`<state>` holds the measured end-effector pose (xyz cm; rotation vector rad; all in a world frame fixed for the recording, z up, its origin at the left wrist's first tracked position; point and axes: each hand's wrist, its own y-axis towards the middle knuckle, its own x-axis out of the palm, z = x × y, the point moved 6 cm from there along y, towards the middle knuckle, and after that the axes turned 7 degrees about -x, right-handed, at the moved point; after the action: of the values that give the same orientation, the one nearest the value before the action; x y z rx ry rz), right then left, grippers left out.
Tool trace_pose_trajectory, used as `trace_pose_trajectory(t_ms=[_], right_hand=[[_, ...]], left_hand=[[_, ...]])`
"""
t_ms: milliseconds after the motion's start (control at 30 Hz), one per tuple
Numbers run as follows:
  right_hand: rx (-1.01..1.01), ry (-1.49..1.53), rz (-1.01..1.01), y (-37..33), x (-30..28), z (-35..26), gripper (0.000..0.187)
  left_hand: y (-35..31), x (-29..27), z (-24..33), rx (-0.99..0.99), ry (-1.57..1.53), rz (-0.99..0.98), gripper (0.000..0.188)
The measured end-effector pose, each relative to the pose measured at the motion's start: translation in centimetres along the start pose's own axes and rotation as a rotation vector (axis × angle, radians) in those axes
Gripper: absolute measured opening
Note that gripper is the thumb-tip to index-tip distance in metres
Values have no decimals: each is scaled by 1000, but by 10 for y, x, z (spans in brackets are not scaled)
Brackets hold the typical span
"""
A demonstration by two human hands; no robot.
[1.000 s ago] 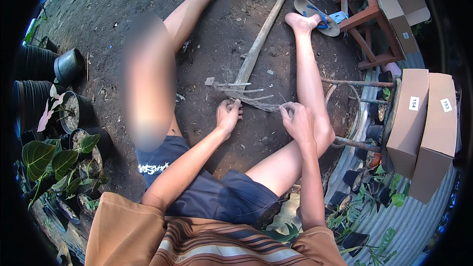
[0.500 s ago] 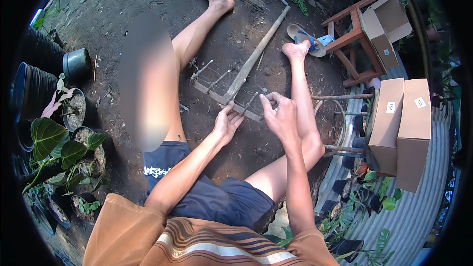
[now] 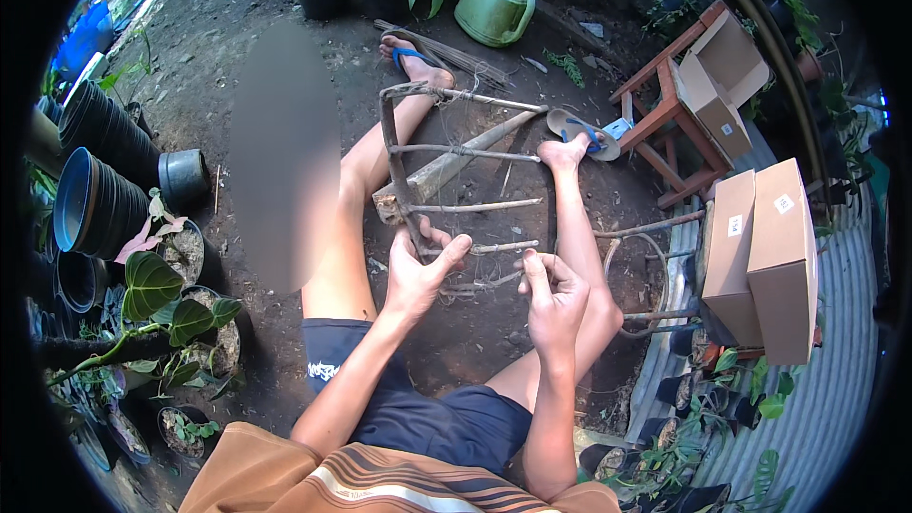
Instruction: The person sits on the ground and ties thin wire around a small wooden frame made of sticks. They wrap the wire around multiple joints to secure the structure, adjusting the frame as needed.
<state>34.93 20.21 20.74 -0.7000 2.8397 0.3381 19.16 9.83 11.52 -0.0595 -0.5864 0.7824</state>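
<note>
A worn rake [image 3: 394,142] with a wooden handle and several long tines is tipped up between my legs. Its crossbar stands at the left and the tines point right. My left hand [image 3: 418,271] grips the near end of the crossbar, thumb extended along the lowest tine. Thin wire or string [image 3: 480,283] hangs in loops below that tine. Just right of the tine's tip, my right hand [image 3: 554,299] is closed in a pinch, thumb against the fingers. Whether a strand lies in that pinch is too small to tell.
Stacked black pots [image 3: 100,195] and leafy potted plants line the left. A green watering can [image 3: 494,5] stands at the back. On the right are a reddish wooden stool [image 3: 676,100] with an open carton, two closed cardboard boxes [image 3: 784,261] and corrugated sheeting [image 3: 817,399].
The rake has been lifted and turned, so its crossbar now stands upright at the left and its tines point right. My left hand has shifted left with it. The view has tilted up.
</note>
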Motion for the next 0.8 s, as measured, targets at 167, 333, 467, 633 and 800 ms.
trace_pose_trajectory(t_ms=[167,333,467,633,800], right_hand=[[25,78,37,-12,-8,-13,25],[72,203,73,-28,-17,-24,24],[40,373,169,-42,-32,-37,22],[26,479,189,-60,-42,-45,24],[29,525,248,-70,-45,-41,23]], left_hand=[[-21,9,22,18,87,50,53],[-40,19,48,139,309,104,52],[-58,35,61,136,90,-175,49],[-74,52,73,151,8,-251,55],[-79,61,83,95,206,-229,59]])
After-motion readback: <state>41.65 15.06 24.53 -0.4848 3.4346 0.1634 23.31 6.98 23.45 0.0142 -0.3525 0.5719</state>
